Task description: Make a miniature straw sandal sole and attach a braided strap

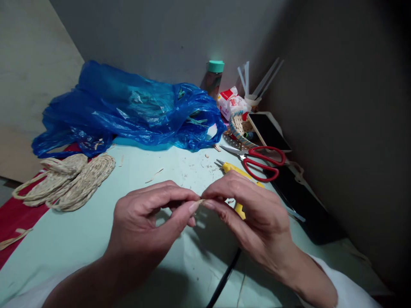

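My left hand and my right hand meet above the table, thumbs and forefingers pinched. Between their fingertips shows a short bit of pale tan straw strand; the rest of it is hidden by the fingers. Just behind and partly under my right hand lies a yellow glue gun, its nozzle pointing up and left. Beyond it rest red-handled scissors with the blades slightly apart. Two coiled bundles of braided straw cord, a nearer one and a farther one, lie at the left.
A crumpled blue plastic bag fills the back. At the back right stand a green-lidded jar, a tissue pack, a cup of glue sticks and a woven basket with a tablet-like device leaning on it. A black cable crosses the front.
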`<state>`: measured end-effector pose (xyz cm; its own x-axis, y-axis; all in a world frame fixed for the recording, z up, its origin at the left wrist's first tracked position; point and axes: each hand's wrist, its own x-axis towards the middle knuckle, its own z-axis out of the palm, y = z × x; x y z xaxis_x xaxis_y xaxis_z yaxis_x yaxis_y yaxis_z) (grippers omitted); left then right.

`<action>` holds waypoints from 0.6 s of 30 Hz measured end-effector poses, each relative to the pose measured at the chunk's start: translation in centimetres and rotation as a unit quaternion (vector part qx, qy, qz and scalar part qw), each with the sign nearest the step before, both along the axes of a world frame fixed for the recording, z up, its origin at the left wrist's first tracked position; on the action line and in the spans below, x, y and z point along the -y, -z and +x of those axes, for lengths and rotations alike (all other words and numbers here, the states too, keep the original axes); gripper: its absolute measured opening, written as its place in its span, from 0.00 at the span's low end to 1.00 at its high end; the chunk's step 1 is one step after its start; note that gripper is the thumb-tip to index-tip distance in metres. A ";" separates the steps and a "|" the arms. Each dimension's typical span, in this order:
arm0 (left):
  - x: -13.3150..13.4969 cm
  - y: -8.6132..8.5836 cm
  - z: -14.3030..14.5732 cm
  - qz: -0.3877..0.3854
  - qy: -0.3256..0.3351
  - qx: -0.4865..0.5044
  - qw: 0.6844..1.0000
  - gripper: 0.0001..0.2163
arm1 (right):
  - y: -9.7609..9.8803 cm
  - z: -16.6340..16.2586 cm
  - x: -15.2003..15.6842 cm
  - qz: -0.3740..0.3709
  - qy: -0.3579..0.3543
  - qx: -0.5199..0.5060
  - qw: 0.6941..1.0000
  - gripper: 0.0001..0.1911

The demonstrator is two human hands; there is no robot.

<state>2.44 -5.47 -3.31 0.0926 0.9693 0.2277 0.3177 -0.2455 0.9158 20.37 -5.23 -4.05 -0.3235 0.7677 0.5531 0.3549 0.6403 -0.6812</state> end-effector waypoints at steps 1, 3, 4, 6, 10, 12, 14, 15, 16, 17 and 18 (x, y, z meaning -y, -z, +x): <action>0.0 -0.1 0.0 -0.020 0.001 0.016 1.000 0.03 | 0.1 0.1 0.0 0.015 -0.009 0.008 1.000 0.06; -0.1 -0.2 0.1 -0.081 -0.003 0.046 0.996 0.03 | 0.4 0.2 -0.1 0.033 -0.021 0.031 0.999 0.08; -0.1 -0.3 0.2 -0.120 -0.003 0.061 0.991 0.02 | 0.4 0.3 -0.2 0.040 -0.026 0.046 0.998 0.09; -0.2 -0.5 0.3 -0.192 0.006 0.089 0.977 0.03 | 0.5 0.4 -0.3 0.047 -0.031 0.069 0.996 0.09; -0.7 -0.6 0.3 -0.242 0.057 0.150 0.957 0.03 | 0.0 0.6 -0.6 -0.003 -0.002 0.054 0.999 0.06; -1.0 -0.5 0.1 -0.253 0.089 0.160 0.950 0.02 | -0.3 0.8 -0.8 -0.071 0.010 0.030 0.997 0.08; -1.2 -0.3 -0.1 -0.263 0.115 0.154 0.945 0.02 | -0.6 0.9 -0.9 -0.139 0.000 0.001 0.990 0.09; -1.2 -0.2 -0.1 -0.264 0.118 0.148 0.946 0.02 | -0.6 0.8 -0.9 -0.171 -0.010 -0.015 0.985 0.10; -1.3 -0.1 -0.2 -0.260 0.117 0.141 0.948 0.02 | -0.7 0.8 -0.9 -0.200 -0.020 -0.032 0.979 0.10; -1.2 0.0 -0.2 -0.252 0.108 0.130 0.953 0.02 | -0.7 0.7 -1.0 -0.227 -0.029 -0.047 0.972 0.10; -1.2 0.0 -0.3 -0.236 0.093 0.115 0.960 0.01 | -0.6 0.6 -0.9 -0.251 -0.037 -0.061 0.965 0.11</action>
<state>2.19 -4.28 -3.32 0.2742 0.9410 -0.1982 0.0852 0.1815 0.9797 21.01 -4.29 -3.42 -0.3440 0.9260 0.1556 0.2178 0.2398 -0.9461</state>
